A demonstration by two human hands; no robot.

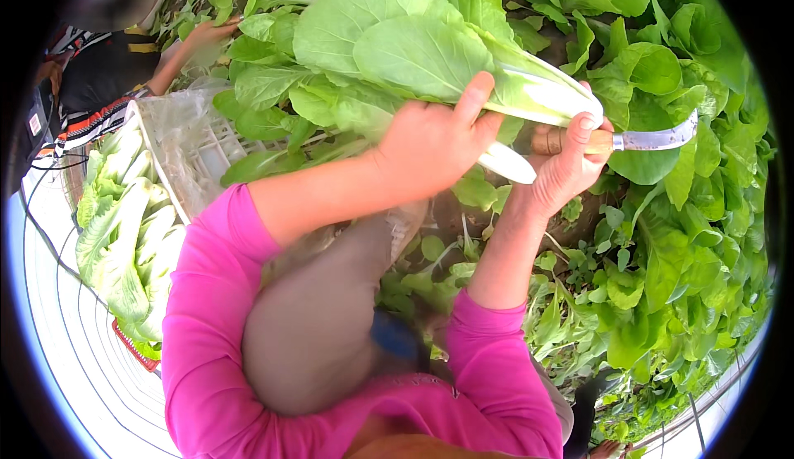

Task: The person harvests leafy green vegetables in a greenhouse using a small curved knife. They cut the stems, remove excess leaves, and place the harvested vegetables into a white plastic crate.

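A head of pak choi lies across my grip, its broad green leaves to the upper left and its pale cut base to the right. My left hand is closed around its stalks. A white stalk sticks out below that hand; whether it is still joined to the head I cannot tell. My right hand is wrapped round the wooden handle of a curved harvesting knife, the blade pointing right, away from the plant. The right thumb and fingertips touch the pak choi's base.
Leafy plants grow thickly along the right and top. To the left stands a white crate with clear plastic over it, beside a pile of picked greens above a red crate edge. Another person's hand reaches among leaves at upper left.
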